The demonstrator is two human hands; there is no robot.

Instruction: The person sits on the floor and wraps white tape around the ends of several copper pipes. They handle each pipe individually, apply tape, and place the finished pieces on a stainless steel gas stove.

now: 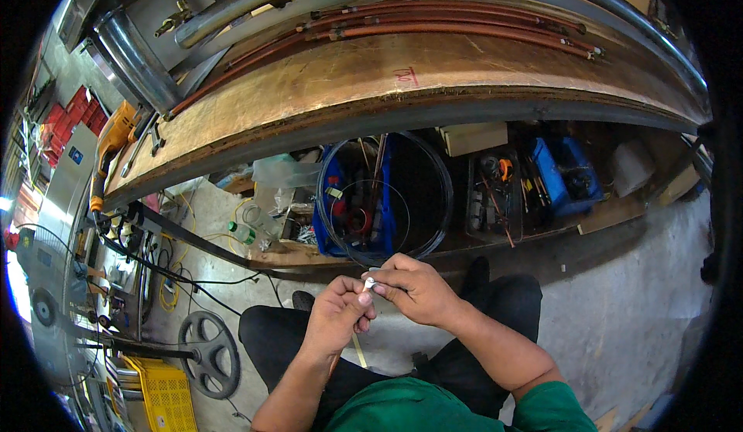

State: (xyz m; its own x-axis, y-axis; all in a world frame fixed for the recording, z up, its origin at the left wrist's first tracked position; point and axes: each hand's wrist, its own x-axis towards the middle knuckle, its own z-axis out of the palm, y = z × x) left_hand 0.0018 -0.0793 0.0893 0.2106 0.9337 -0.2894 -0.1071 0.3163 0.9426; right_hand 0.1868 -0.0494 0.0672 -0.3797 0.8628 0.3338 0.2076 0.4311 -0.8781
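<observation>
My left hand [339,314] and my right hand [418,289] meet above my lap. Between their fingertips is a small pale, silvery piece [369,283], pinched from both sides; it is too small to name. Just beyond my fingers is a large coil of thin wire [451,200], its loops in front of a blue bin [321,235]. The coil's near edge comes close to my right fingers, and I cannot tell whether it joins the piece.
Several long copper-coloured rods [457,28] lie on the wooden bench [325,84]. An orange power tool [116,134] and wrenches [155,140] sit at its left end. Below are another blue bin [553,173] and a clear tray [472,227]. A black handwheel [209,355] and yellow crate [162,393] stand left.
</observation>
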